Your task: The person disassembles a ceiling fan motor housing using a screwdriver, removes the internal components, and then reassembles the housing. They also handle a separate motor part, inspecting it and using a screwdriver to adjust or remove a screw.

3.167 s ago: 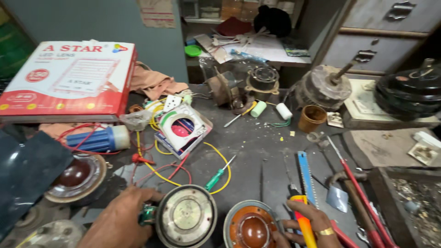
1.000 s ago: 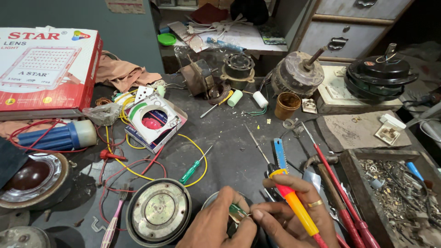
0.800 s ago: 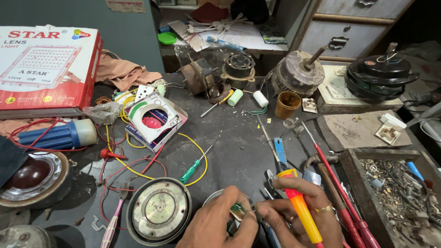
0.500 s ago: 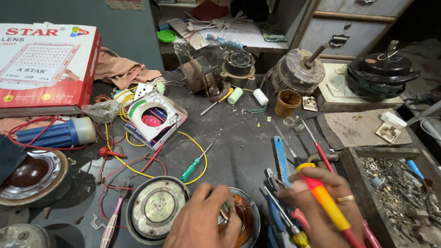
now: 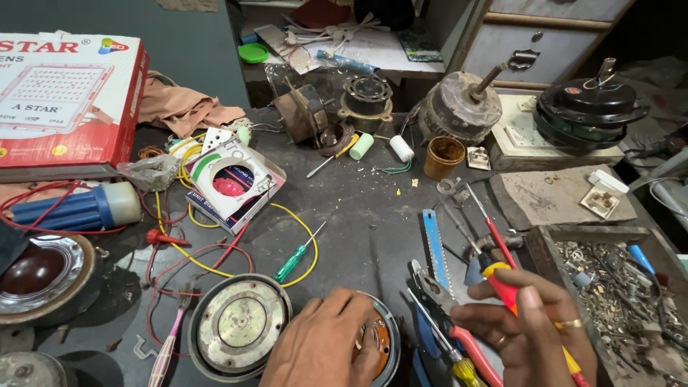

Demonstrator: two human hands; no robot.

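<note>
My left hand (image 5: pixel 322 344) lies flat on the round orange motor part (image 5: pixel 378 342) at the near edge, pressing it steady. My right hand (image 5: pixel 534 330) grips the red-yellow screwdriver (image 5: pixel 505 287), lifted beside it, above the pliers (image 5: pixel 444 315). The metal cover (image 5: pixel 240 335) sits just left.

i count two hands of mine: left hand (image 5: pixel 319 347), right hand (image 5: pixel 530 326). two round metal covers lie by them: the grey cover (image 5: pixel 240 335) and the orange-lined cover (image 5: pixel 378 344). three motors stand at the back: small motor (image 5: pixel 367 100), shafted motor (image 5: pixel 462 107), black motor (image 5: pixel 589 111). one green screwdriver (image 5: pixel 297 254), one blue saw blade (image 5: pixel 433 247), one red-and-white box (image 5: pixel 61 93).
</note>
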